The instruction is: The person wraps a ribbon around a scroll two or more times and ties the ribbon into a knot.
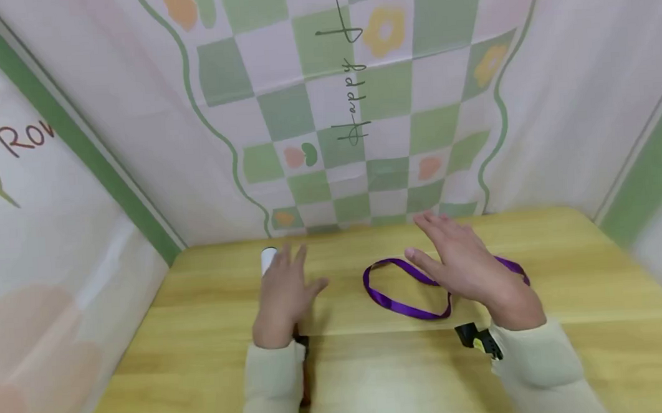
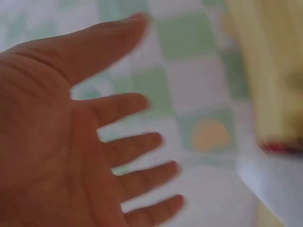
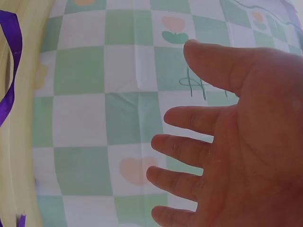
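Observation:
My left hand [image 1: 287, 290] is held over the left part of the wooden table, fingers spread and holding nothing. Just beyond it, the end of a white, round-ended object [image 1: 268, 258] shows; the hand covers the rest. In the left wrist view, a blurred white object [image 2: 274, 175] with a dark red edge appears at the lower right. A purple ribbon loop [image 1: 395, 304] lies on the table, partly hidden behind my right hand [image 1: 463, 262]. That hand is extended above it with thumb apart, palm bare in the right wrist view.
The wooden table [image 1: 368, 379] ends at a fabric backdrop [image 1: 326, 107] with green and white checks and lettering. Another printed panel [image 1: 41, 259] stands along the left side. A small black device [image 1: 478, 341] sits at my right cuff.

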Demonstrator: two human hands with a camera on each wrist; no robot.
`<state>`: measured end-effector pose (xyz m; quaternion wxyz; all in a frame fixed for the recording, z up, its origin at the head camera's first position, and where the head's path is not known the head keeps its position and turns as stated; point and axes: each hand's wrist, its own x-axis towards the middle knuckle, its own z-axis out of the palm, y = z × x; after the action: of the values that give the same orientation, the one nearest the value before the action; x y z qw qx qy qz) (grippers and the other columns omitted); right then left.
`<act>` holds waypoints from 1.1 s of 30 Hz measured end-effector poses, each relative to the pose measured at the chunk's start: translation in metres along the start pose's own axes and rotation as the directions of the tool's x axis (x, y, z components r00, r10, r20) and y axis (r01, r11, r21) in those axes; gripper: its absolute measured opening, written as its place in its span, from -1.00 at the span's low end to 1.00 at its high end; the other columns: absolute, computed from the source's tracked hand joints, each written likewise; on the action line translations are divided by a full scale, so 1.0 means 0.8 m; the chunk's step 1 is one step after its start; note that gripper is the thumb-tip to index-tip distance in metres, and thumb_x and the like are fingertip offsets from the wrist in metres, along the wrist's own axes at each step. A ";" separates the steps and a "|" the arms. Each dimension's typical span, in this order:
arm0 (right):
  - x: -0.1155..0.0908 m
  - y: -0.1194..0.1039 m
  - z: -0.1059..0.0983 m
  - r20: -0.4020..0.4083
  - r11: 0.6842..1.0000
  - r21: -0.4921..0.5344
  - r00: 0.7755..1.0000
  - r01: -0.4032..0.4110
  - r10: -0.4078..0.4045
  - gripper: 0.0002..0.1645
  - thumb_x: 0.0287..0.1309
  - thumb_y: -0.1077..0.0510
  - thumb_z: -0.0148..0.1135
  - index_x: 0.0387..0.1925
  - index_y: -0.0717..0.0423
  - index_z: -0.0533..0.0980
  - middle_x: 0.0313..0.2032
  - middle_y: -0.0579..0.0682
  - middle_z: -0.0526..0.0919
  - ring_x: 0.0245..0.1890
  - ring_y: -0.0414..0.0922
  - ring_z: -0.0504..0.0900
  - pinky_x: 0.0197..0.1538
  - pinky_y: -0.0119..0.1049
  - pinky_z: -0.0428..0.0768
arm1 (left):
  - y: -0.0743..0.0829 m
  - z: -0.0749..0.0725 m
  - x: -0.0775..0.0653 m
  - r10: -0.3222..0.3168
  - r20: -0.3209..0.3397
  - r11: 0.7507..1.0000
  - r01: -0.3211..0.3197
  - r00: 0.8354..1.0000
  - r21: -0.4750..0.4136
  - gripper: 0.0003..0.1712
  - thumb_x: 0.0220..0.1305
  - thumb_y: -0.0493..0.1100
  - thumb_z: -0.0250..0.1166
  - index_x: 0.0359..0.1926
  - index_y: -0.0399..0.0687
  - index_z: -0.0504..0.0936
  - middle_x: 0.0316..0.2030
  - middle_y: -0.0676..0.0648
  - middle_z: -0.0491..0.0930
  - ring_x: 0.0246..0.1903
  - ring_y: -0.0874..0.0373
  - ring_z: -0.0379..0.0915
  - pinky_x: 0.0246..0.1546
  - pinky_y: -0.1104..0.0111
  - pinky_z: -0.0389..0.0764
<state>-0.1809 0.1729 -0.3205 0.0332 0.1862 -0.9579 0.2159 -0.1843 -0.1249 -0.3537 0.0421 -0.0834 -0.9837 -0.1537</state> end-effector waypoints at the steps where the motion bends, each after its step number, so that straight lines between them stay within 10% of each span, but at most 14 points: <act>1: 0.000 0.001 0.002 0.005 1.000 -0.001 1.000 0.002 -0.002 -0.03 0.31 -0.38 -0.22 0.48 0.21 0.01 0.45 0.30 0.00 0.42 0.31 -0.08 0.34 0.30 -0.12 | -0.014 0.003 -0.003 -0.055 0.043 0.998 0.055 0.998 -0.004 -0.08 0.21 0.25 0.19 0.45 -0.13 0.17 0.43 -0.32 0.03 0.35 -0.27 0.07 0.24 -0.06 0.26; 8: 0.002 0.005 0.000 0.027 1.000 -0.015 1.000 0.003 -0.002 -0.02 0.30 -0.39 -0.23 0.47 0.22 0.02 0.44 0.34 0.00 0.39 0.33 -0.02 0.32 0.33 -0.08 | -0.069 0.007 -0.012 -0.264 0.229 0.949 0.294 0.937 -0.110 -0.06 0.06 0.03 0.39 0.37 -0.28 0.24 0.14 -0.37 0.41 -0.07 -0.11 0.47 -0.24 0.13 0.59; 25: 0.019 0.042 0.012 0.209 0.992 0.066 0.974 -0.104 0.088 0.06 0.20 -0.45 -0.11 0.43 0.26 0.11 0.33 0.36 0.25 0.30 0.32 0.20 0.24 0.24 0.24 | -0.075 0.007 -0.012 -0.288 0.417 0.860 0.424 0.862 -0.283 -0.03 -0.14 -0.08 0.53 0.22 -0.23 0.16 -0.10 -0.25 0.43 -0.35 0.00 0.51 -0.56 0.26 0.58; 33: 0.021 0.094 0.037 0.312 0.974 0.065 0.931 -0.219 0.189 0.04 0.07 -0.28 0.23 0.38 0.30 0.18 0.25 0.42 0.32 0.21 0.38 0.28 0.11 0.29 0.33 | -0.079 0.015 -0.019 -0.194 0.449 0.902 0.339 0.872 -0.269 0.26 -0.08 -0.11 0.49 0.52 -0.07 -0.13 0.20 -0.33 0.39 -0.12 -0.05 0.51 -0.32 0.15 0.61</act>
<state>-0.2240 0.2173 -0.3746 -0.1464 0.1180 -0.9539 0.2338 -0.1811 -0.1825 -0.3856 -0.2027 0.0187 -0.9307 -0.3040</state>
